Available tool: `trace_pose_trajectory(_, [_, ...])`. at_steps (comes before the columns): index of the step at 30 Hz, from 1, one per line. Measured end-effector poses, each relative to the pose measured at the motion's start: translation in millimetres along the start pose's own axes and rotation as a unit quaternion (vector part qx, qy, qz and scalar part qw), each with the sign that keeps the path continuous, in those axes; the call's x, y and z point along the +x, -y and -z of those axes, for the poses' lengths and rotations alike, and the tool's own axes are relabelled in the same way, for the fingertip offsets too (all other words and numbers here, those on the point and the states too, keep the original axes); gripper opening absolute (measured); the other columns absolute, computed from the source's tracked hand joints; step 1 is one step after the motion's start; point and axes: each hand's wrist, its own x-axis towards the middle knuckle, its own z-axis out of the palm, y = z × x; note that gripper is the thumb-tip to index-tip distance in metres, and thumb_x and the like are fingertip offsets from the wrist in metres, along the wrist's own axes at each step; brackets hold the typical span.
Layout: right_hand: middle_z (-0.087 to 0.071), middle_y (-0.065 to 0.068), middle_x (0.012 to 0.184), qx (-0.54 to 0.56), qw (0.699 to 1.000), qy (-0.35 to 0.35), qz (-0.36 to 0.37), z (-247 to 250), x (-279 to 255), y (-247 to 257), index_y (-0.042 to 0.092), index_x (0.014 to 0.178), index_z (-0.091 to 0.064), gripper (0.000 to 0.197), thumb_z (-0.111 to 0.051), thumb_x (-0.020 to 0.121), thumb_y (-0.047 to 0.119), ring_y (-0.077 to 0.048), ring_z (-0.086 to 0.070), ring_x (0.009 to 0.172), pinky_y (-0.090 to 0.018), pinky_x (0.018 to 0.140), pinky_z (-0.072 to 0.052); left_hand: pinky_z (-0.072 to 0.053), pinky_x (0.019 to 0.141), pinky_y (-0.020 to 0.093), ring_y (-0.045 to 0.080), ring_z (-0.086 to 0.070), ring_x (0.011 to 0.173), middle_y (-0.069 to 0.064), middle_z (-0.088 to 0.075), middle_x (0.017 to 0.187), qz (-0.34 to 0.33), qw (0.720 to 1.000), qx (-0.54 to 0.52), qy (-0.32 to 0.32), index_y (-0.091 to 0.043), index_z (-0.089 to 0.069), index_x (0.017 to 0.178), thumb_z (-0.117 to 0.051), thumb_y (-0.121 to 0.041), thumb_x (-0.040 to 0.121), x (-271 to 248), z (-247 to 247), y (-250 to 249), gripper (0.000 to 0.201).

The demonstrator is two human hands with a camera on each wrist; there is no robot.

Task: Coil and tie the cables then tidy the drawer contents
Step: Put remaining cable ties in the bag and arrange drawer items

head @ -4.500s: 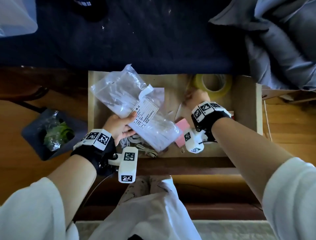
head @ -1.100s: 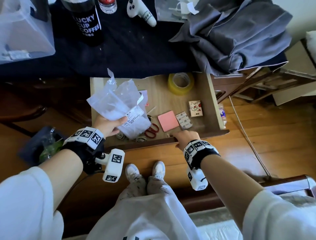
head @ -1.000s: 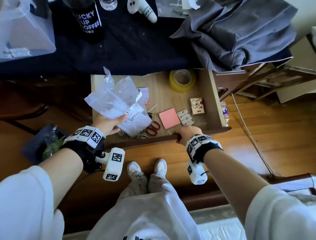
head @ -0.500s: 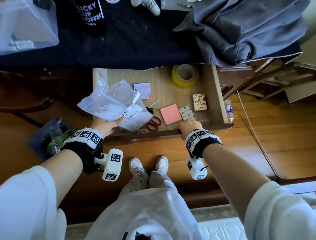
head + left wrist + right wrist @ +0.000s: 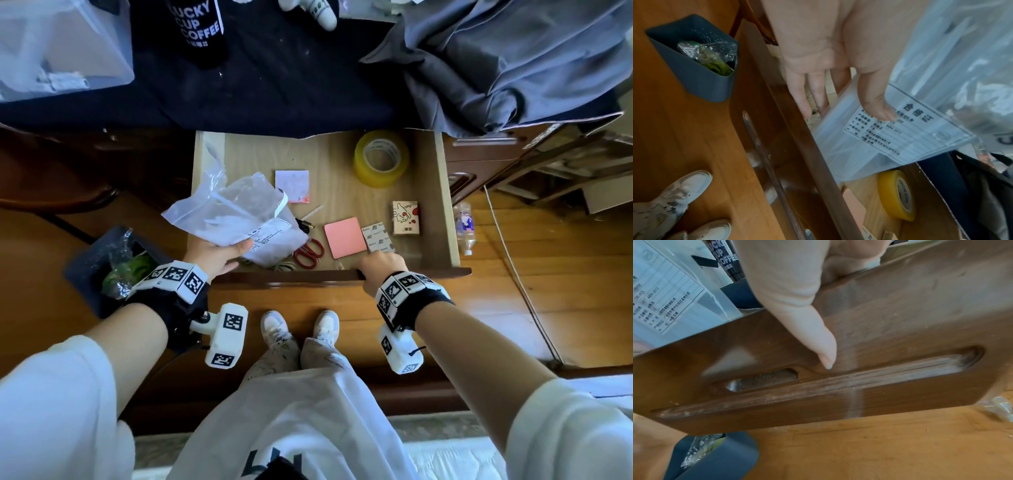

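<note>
The wooden drawer (image 5: 442,205) stands open below the dark tabletop. My left hand (image 5: 236,250) pinches a clear labelled plastic bag (image 5: 236,216) over the drawer's near left corner, thumb (image 5: 875,100) on the label (image 5: 906,129). My right hand (image 5: 378,265) grips the top edge of the drawer front (image 5: 291,275), and its thumb (image 5: 818,340) lies on the outer face (image 5: 900,337). Inside lie a yellow tape roll (image 5: 382,158), a pink pad (image 5: 345,237), red scissors (image 5: 308,253), a small printed box (image 5: 406,217) and a pale note (image 5: 292,185). Coiled cables (image 5: 284,265) peek out from under the bag.
A grey bin (image 5: 85,274) with green waste stands on the floor at the left. A black coffee cup (image 5: 202,31), a clear box (image 5: 58,44) and grey cloth (image 5: 513,61) lie on the tabletop. A small bottle (image 5: 465,229) and a white cord (image 5: 513,267) are right of the drawer.
My right hand came out of the drawer's inside and took hold of the front edge. The bag in my left hand sank lower and leftward, uncovering the pale note.
</note>
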Motion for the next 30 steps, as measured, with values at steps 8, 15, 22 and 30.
trace_pose_trajectory(8, [-0.062,-0.006,0.103,-0.006,1.0,0.017,-0.013,-1,4,0,0.014,0.108,-0.061,0.024,-0.05,0.087,0.007,-0.027,-0.061,0.098,-0.03,0.07,-0.045,-0.044,0.094,0.036,0.024,-0.057,0.107,0.007,-0.062,0.113,-0.077,0.984,0.149,-0.06,-0.003,-0.061,0.11,-0.074,-0.028,0.079,11,2,2,0.042])
trace_pose_trajectory(15, [-0.062,-0.006,0.101,-0.006,1.0,0.01,-0.008,-5,7,-2,0.015,0.11,-0.061,0.027,-0.05,0.086,0.008,-0.027,-0.061,0.096,-0.03,0.069,-0.044,-0.04,0.091,0.035,0.033,-0.052,0.117,0.01,-0.057,0.12,0.019,0.965,0.233,-0.119,-0.003,-0.051,0.125,-0.072,-0.068,0.061,33,18,1,0.093])
trace_pose_trajectory(22, [-0.063,0.006,0.098,0.157,0.985,0.071,-0.021,0,6,-23,0.031,0.11,-0.061,0.043,-0.064,0.076,0.058,-0.017,-0.059,0.098,-0.028,0.079,-0.048,-0.038,0.08,0.035,0.028,-0.05,0.088,0.021,-0.059,0.113,0.115,0.95,0.277,-0.085,0.0,-0.053,0.125,-0.057,-0.067,0.077,44,30,3,0.083])
trace_pose_trajectory(30, [-0.036,-0.018,0.133,0.298,0.841,-0.271,-0.362,2,10,-85,0.01,0.136,-0.028,0.081,-0.074,0.069,0.01,-0.038,-0.038,0.12,-0.045,0.097,-0.036,-0.034,0.08,0.034,0.034,-0.052,0.101,0.023,-0.055,0.122,0.121,0.944,0.298,-0.079,0.002,-0.05,0.126,-0.054,-0.06,0.084,49,22,-1,0.075])
